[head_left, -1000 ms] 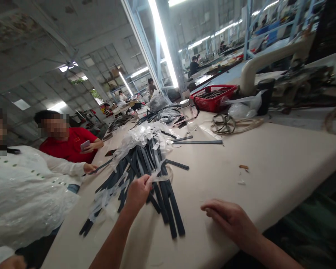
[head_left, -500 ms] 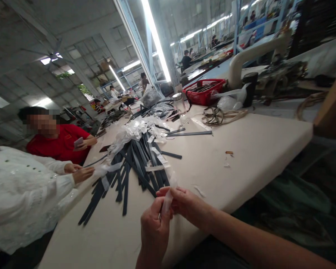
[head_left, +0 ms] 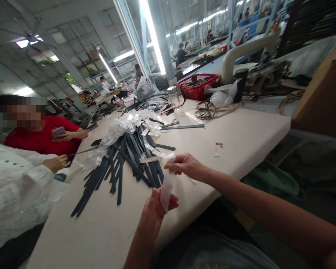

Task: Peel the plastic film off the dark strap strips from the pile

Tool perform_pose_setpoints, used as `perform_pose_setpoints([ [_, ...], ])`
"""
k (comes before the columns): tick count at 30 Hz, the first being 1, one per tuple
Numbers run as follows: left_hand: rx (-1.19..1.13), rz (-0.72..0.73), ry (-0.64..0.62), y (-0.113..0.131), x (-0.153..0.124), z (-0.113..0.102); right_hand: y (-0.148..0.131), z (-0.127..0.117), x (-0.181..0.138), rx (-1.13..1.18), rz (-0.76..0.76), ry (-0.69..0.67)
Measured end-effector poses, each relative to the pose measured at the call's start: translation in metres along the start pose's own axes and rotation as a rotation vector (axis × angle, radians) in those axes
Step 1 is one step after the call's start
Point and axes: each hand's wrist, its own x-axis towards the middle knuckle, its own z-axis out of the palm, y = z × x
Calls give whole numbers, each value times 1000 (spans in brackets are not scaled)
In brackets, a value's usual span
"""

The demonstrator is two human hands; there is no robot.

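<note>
A narrow strip of translucent plastic (head_left: 167,186) stretches between my two hands over the near edge of the table. Its upper end is pinched between the thumb and fingers of my right hand (head_left: 186,164). Lower down, my left hand (head_left: 155,209) holds the other end, with the plastic lying across its fingers. Just beyond my hands, a fanned pile of dark flat straps (head_left: 134,157) lies on the white table (head_left: 106,235). A heap of crumpled clear plastic strips (head_left: 126,125) covers the far end of the straps.
At the left a person in white (head_left: 22,186) holds a dark strap; a person in red (head_left: 56,130) holds a phone. Farther back are a red basket (head_left: 197,87), a lidded jar (head_left: 173,97) and a coil of cord (head_left: 210,110). A cardboard box (head_left: 322,89) stands at right.
My hands have moved apart: the right one went up and away, drawing the plastic strip out straight. At the left, the person in white has pulled their hands back toward themselves.
</note>
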Motion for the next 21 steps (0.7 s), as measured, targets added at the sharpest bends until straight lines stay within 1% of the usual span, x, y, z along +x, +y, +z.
perform_pose_setpoints([
  [2,-13,-11,21,1,2,-3,-3,-2,-1,-39,-2,-30],
  [5,143,34,4,1,4,-7,-4,-4,1,-90,-5,-58],
  [9,415,77,-51,5,2,-10,-1,-11,7,-166,-5,-95],
  [12,727,108,-72,13,-1,-6,-1,-13,12,-240,-7,-135],
  [14,918,155,-72,17,-2,-2,-5,-12,16,-301,-8,-188],
  [15,975,173,-76,18,-2,0,-7,-11,19,-334,-6,-226],
  [17,966,172,-94,20,1,-2,-11,-12,30,-415,13,-315],
  [19,802,135,-103,27,11,-10,-10,-18,47,-522,48,-353],
  [20,677,135,-83,36,18,-16,-8,-23,58,-590,63,-326],
  [21,537,159,-36,49,27,-23,-5,-29,69,-668,74,-264],
])
